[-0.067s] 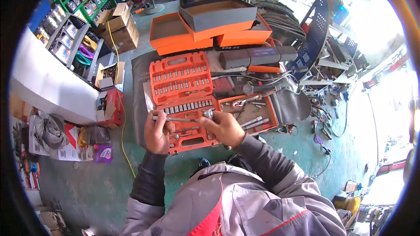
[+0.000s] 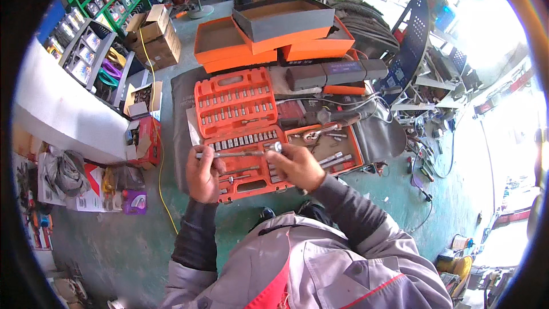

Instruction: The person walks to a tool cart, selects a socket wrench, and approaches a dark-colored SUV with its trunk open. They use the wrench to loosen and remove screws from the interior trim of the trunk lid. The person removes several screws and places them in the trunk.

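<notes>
Metal rod crosswise, left to right

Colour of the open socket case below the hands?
Orange-red socket case; shows best in the head view.

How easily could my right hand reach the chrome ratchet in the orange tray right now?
Probably yes, once freed: the orange tray lies close beside your right hand and nothing seems to cover the chrome ratchet, but that hand is holding another chrome-headed tool.

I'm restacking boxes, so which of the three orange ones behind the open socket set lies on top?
The middle box: it alone has a dark grey rim, and it overlaps the left box and right box.
</notes>
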A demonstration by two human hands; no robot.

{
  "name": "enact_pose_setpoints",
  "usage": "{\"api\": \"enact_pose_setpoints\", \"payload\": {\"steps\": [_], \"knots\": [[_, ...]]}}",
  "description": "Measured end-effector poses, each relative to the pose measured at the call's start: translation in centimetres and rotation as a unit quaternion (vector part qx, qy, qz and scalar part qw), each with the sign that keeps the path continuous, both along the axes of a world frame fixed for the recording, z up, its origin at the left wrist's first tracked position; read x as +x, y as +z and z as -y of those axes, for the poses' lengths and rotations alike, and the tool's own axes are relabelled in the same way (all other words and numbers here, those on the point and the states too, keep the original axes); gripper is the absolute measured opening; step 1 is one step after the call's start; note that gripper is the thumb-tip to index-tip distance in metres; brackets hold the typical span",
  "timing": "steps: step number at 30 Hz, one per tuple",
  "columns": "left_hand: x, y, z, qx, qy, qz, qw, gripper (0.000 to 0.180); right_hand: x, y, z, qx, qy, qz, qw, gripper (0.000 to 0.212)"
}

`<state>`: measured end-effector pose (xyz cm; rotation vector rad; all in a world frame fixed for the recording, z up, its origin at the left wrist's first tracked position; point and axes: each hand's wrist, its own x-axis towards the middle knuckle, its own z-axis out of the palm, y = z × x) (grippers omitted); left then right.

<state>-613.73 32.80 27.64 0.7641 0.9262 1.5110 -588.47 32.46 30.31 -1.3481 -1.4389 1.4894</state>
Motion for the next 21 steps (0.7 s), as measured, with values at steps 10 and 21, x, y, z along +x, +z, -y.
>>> {"api": "enact_pose_setpoints", "payload": {"steps": [10, 21], "knots": [[-6.7, -3.3, 1.2, -0.068, 0.063, 0.238, 0.967, 0.018, 13.3, -3.5, 0.5, 0.091, -0.134, 0.344, 0.925, 0.034], [-3.4, -2.4, 1.7, -0.069, 0.019, 0.239, 0.968, 0.023, 11.7, -5.5, -2.9, 0.06, 0.0, 0.549, 0.834, 0.063]]}}
